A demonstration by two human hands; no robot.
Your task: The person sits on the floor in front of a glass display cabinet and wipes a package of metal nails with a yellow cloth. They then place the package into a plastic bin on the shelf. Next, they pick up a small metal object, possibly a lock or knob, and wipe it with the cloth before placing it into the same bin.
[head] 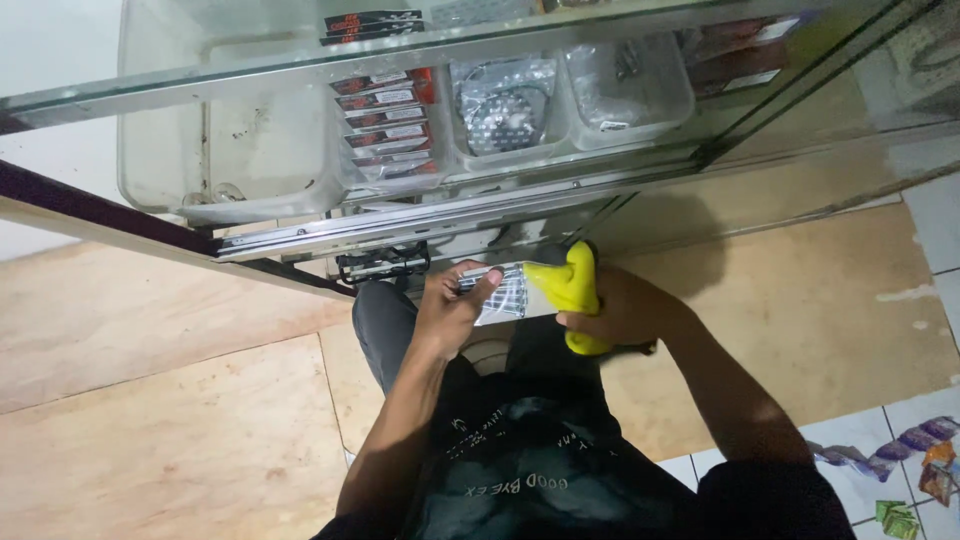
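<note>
- The person wears a black shirt (520,480) with pale letters on it, and it fills the bottom of the view.
- Both bare arms reach forward from the shirt, over dark grey trousers (385,330).
- The left hand (450,305) grips one end of a shiny silver packet (505,292). Its fingers are curled tight around that end, with the thumb on top.
- The right hand (620,310) holds a yellow cloth (572,290). Its fingers are bunched tight on the cloth, and the cloth presses on the other end of the packet.
- The packet sits between the two hands, just in front of the person and just below the cabinet rail.
- The floor (160,440) under them is light brown boards. Some bright wrappers (915,465) lie on white tiles at the right.
- Past the hands there is a metal sliding rail (380,225) at the bottom of a glass cabinet (160,100).
- Inside the cabinet stand clear plastic tubs (250,150). One holds a stack of red and black packs (385,120). Next to it, clear bags hold a round metal gear (505,110).
</note>
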